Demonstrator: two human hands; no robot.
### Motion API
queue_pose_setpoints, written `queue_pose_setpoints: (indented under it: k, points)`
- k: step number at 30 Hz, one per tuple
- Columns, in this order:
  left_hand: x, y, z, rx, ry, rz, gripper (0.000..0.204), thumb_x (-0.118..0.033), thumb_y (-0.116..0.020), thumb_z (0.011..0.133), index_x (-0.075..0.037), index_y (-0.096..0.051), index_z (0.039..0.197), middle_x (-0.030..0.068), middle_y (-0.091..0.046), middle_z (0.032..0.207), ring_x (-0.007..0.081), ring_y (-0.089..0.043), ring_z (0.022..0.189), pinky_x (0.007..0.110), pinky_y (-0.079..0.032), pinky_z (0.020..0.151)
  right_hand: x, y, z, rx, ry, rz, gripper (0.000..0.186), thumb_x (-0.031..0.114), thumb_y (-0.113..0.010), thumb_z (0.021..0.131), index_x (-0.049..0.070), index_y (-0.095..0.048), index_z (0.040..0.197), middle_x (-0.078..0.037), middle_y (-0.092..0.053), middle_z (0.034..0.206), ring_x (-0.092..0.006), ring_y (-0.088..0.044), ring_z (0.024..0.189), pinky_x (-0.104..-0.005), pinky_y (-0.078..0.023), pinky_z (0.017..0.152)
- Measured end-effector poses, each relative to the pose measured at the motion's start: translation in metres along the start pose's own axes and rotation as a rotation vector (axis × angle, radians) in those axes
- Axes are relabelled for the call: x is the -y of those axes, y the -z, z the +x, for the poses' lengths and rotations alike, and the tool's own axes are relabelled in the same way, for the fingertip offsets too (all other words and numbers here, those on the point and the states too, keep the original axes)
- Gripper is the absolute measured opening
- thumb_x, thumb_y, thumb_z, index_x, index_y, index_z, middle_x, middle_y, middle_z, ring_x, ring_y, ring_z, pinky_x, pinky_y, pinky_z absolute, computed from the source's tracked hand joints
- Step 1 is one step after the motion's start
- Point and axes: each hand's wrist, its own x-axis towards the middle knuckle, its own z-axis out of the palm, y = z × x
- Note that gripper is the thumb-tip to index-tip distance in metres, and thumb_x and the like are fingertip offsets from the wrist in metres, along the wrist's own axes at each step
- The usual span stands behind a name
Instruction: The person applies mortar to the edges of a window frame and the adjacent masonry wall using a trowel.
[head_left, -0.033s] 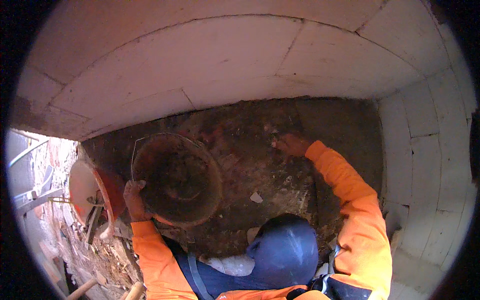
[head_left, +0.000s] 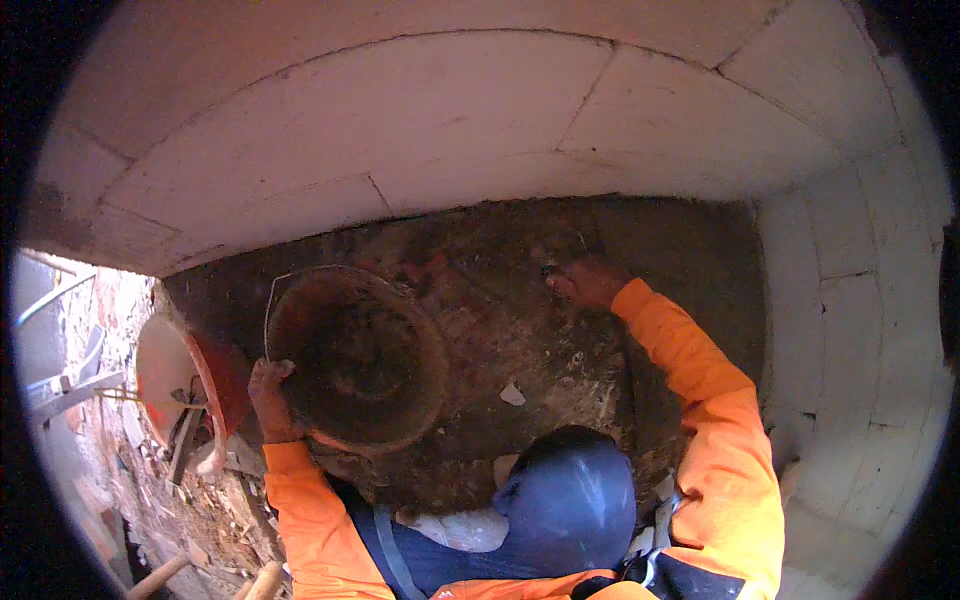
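A reddish-orange bucket [head_left: 425,345] stands on the dark, dirty floor, left of the middle. Its inside looks mostly dark, and a thin wire handle [head_left: 270,310] lies along the far and left side of the rim. My left hand [head_left: 270,395] grips the bucket's left rim beside the lower end of the wire. Over to the right, my right hand [head_left: 592,284] is down at the floor near the wall, fingers curled together. Whatever is in those fingers is too dark and small to name. A pale chip [head_left: 512,394] lies between the bucket and my right arm.
Pale block walls rise ahead [head_left: 420,120] and on the right [head_left: 850,320]. At left, a second orange bucket [head_left: 225,380] lies tipped, with sticks at its mouth, amid rubble [head_left: 220,530]. Wooden handles [head_left: 268,580] poke in below. My dark blue knee [head_left: 570,490] is close in front.
The fingers of my right hand have shifted slightly at the floor. My left hand stays on the bucket rim, and the bucket stands in the same place.
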Motion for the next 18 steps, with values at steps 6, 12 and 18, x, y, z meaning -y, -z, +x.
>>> queue_pose_setpoints:
  k: [6, 12, 18]
  points:
    - [-0.025, -0.052, -0.035, 0.05, 0.036, -0.177, 0.006, -0.007, -0.063, 0.075, -0.006, -0.058, 0.079, 0.0008, -0.059, 0.079, 0.0128, -0.055, 0.075, 0.029, -0.046, 0.07, -0.009, 0.001, 0.015, -0.18, -0.097, -0.257, 0.054, 0.052, -0.044, 0.094, 0.004, -0.068, 0.095, -0.026, -0.066, 0.088, -0.0443, -0.063, 0.085, -0.0537, -0.049, 0.08]
    - [-0.003, -0.041, -0.024, 0.026, -0.011, -0.097, 0.008, -0.005, -0.063, 0.075, -0.006, -0.058, 0.081, 0.0019, -0.061, 0.081, 0.014, -0.056, 0.072, 0.029, -0.047, 0.069, -0.062, 0.01, 0.037, -0.307, -0.211, -0.388, 0.057, 0.056, -0.04, 0.094, 0.007, -0.068, 0.1, -0.023, -0.067, 0.096, -0.0429, -0.064, 0.089, -0.0545, -0.049, 0.082]
    - [-0.028, -0.06, -0.074, -0.069, 0.138, -0.065, 0.013, -0.003, -0.066, 0.072, -0.005, -0.059, 0.082, 0.0023, -0.061, 0.08, 0.0161, -0.059, 0.07, 0.032, -0.051, 0.065, -0.002, 0.045, -0.013, -0.381, -0.305, -0.403, 0.056, 0.055, -0.041, 0.094, 0.009, -0.058, 0.12, -0.026, -0.064, 0.104, -0.0412, -0.063, 0.095, -0.0538, -0.051, 0.08]
